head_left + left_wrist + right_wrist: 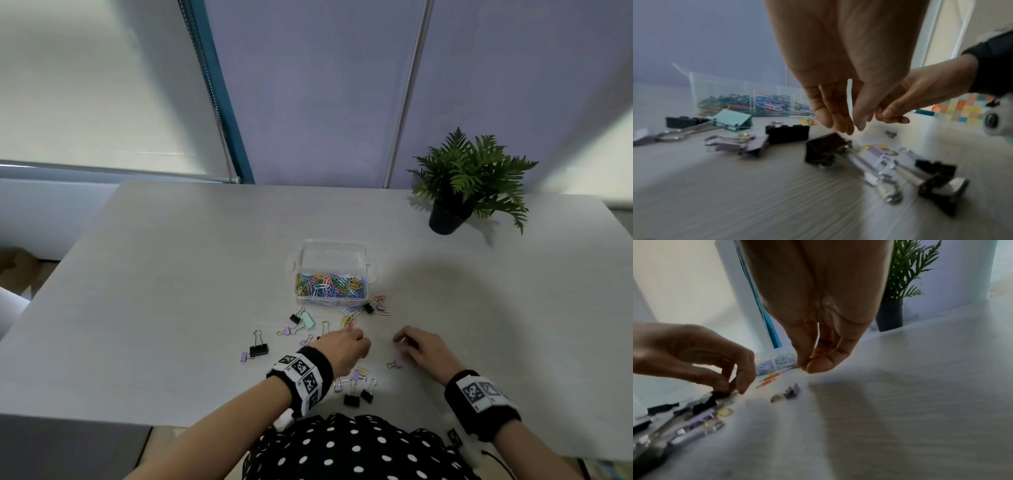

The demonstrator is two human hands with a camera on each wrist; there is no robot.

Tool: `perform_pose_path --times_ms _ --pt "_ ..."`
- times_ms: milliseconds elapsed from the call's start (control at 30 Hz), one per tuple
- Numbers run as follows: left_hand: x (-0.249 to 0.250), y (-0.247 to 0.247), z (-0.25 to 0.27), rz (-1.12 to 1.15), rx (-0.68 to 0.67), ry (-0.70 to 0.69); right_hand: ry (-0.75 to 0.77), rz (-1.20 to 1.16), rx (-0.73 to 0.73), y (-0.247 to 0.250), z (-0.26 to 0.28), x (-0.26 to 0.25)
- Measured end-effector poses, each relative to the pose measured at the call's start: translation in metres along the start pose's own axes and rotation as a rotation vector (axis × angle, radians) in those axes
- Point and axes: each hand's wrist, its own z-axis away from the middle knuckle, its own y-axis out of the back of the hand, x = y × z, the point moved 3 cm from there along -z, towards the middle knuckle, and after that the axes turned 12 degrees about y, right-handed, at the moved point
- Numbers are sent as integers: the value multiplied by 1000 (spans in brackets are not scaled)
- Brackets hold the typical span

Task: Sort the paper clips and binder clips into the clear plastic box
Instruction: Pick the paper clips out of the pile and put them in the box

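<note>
The clear plastic box (331, 245) stands mid-table, its near compartment full of coloured paper clips (329, 283). Binder clips and a few paper clips lie scattered in front of it. My left hand (856, 129) points down with nearly straight fingers, their tips at the upper edge of a black binder clip (826, 147); nothing shows between thumb and fingers. My right hand (807, 368) hovers just right of it and pinches an orange paper clip (820, 352) between thumb and fingertips. A small purple binder clip (792, 391) lies on the table below the right hand.
A mint binder clip (308, 321) and black ones (259, 349) lie left of my hands, two more black ones (352, 399) near my body. A potted plant (469, 178) stands at the back right. The table's front edge (137, 419) is close to me.
</note>
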Motion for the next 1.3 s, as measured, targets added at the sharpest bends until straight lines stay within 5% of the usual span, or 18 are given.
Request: perform_pose_path --times_ms 400,667,967,1067,1167,1300 --pt "12 -9 -2 -152 -61 35 -126 -315 141 9 -31 -8" --pt "-30 17 -11 344 117 395 -152 -416 153 6 -47 -14" --pt "-24 11 -28 280 143 547 28 -296 285 23 -111 -61" --pt "-22 12 -31 241 128 570 100 -197 189 23 -129 -77" --pt "-20 11 -32 212 123 590 165 -110 132 22 -133 -86" --pt "-23 8 -31 203 75 577 197 -107 229 26 -119 -81"
